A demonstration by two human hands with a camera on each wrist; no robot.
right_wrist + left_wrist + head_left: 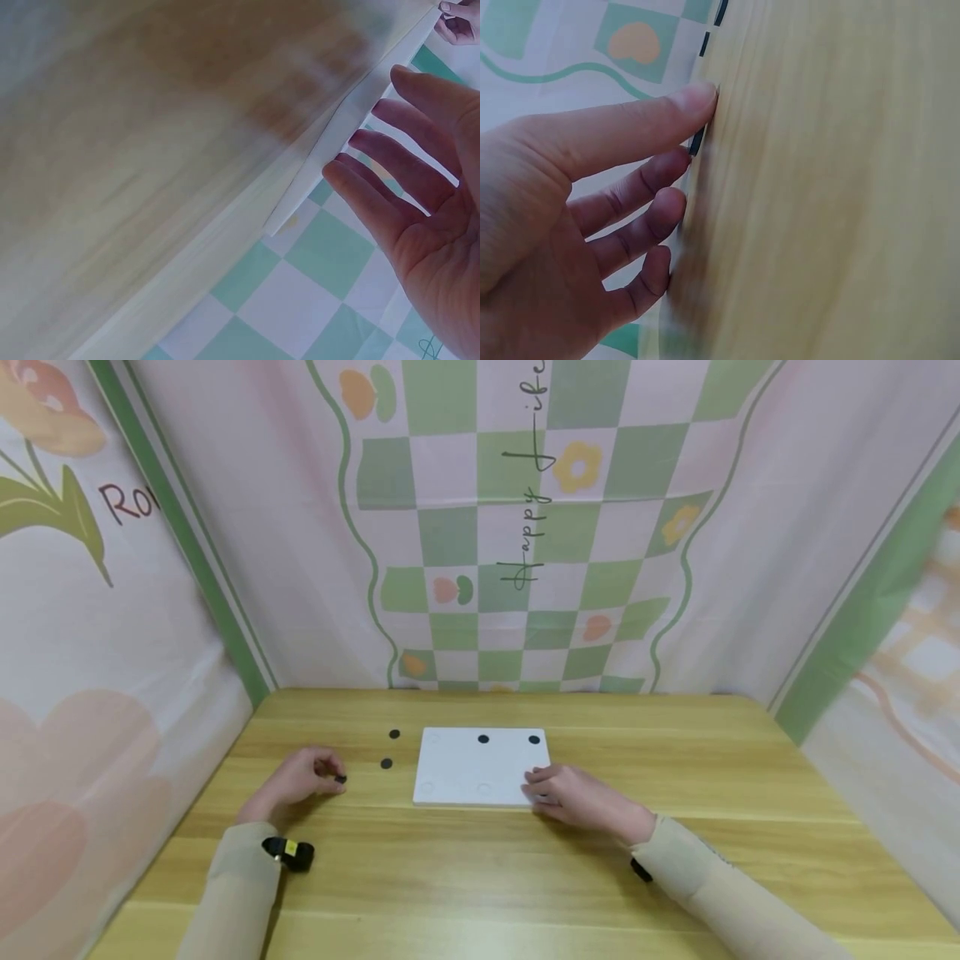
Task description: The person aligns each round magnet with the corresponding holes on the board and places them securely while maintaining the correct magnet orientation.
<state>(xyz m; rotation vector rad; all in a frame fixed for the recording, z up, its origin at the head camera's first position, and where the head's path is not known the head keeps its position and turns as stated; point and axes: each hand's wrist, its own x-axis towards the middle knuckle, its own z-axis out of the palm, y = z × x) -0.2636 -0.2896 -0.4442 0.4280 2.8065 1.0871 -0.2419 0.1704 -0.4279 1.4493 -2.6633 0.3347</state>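
Note:
My left hand (303,775) is low over the left of the table, thumb and forefinger on either side of a small flat black disc (341,779). Edge-on in the left wrist view, the same disc (697,141) is partly hidden behind the thumb. A white rectangular board (457,764) lies flat in the middle, bearing two black discs along its far side and faint round outlines elsewhere. At its near right corner, my right hand (577,800) has loosely bent, spread fingers (409,124) with nothing visible between them. That corner is covered by the hand.
Two more black discs, a farther one (394,734) and a nearer one (386,763), lie on the wooden table (450,877) between my left hand and the board. Patterned cloth (510,535) hangs behind the table and along both sides.

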